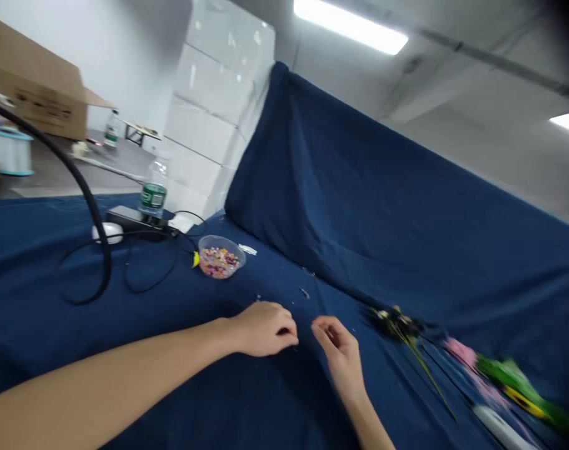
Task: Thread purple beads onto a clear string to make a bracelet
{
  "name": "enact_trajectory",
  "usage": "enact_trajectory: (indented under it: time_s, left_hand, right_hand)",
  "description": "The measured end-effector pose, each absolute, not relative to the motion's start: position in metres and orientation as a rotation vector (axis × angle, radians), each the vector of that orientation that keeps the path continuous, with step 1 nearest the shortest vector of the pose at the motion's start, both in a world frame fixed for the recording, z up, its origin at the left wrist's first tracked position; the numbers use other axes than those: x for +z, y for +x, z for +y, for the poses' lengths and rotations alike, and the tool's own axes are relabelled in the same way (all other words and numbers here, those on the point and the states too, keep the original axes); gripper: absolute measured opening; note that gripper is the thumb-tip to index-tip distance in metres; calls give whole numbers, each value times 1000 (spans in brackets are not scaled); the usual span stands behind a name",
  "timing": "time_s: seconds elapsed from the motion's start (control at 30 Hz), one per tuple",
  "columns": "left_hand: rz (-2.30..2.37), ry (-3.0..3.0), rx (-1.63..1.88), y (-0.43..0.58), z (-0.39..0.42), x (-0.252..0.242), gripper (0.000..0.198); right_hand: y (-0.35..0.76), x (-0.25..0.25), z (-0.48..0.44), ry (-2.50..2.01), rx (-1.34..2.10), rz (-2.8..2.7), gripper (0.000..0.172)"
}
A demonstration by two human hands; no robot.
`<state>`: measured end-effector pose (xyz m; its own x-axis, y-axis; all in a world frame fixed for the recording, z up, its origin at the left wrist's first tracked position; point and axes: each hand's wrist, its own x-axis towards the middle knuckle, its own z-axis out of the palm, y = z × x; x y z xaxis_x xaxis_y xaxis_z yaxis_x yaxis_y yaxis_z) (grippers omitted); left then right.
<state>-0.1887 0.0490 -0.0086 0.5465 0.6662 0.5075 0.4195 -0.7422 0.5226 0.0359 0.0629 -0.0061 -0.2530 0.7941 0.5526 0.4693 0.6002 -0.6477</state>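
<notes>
Head view: bottle label (153, 197) unreadable; left hand (263, 328), right hand (338, 350) curled

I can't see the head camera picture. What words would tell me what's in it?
A left hand and a right hand reach close together over a dark blue cloth. A clear bowl of colourful beads sits beyond them, and flowers lie to the right.

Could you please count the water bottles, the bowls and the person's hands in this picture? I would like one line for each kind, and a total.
Water bottles: 2 (a water bottle on the blue cloth, a farther water bottle behind it)
Bowls: 1 (clear plastic bowl of beads)
Hands: 2 (left hand, right hand)
Total: 5
</notes>
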Motion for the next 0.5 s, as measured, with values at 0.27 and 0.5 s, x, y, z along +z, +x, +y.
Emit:
enact_trajectory:
  time_s: [0.27,0.5]
  left_hand:
    - [992,2538,677,-196,64,-9,14]
    - [974,2571,522,-196,73,-12,16]
  right_hand:
    - [-38,17,90,-932,302,-2100,20]
    - [-156,51,145,-803,148,-2536,18]
